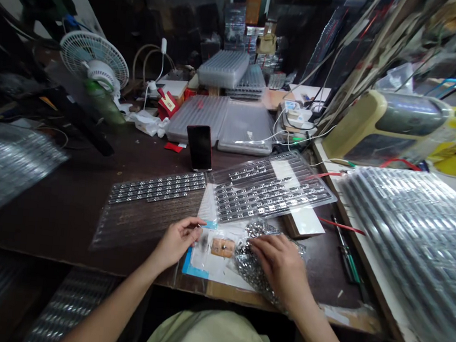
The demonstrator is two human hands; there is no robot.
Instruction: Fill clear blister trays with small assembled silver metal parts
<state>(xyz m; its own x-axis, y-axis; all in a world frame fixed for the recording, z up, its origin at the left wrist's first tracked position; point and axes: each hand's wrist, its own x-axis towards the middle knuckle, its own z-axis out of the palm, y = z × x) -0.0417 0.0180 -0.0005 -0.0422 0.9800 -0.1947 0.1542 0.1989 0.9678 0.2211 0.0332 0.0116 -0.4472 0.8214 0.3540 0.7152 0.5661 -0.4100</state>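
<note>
My left hand (pixel 178 241) is closed in a pinch at the left side of a white sheet with a blue edge (pixel 196 270); whatever its fingertips hold is too small to make out. Beside it on the sheet lies a small tan block (pixel 223 247) with a dark round spot in its middle. Over a clear bag of small shiny metal parts (pixel 257 265), my right hand (pixel 279 259) has its fingers drawn together, their tips partly hidden. Behind the hands rests a clear ribbed tray (pixel 244 207) with rows of metal pieces. A similar tray (pixel 138 216) sits to the left, partly filled.
A dark phone (pixel 199 148) stands upright behind the trays. Stacked clear trays (pixel 411 237) fill the right side, with more (pixel 6 166) at the far left. A green-handled tool (pixel 348 258) lies at right. A fan (pixel 95 61) and clear plastic cases (pixel 246 127) are at the back.
</note>
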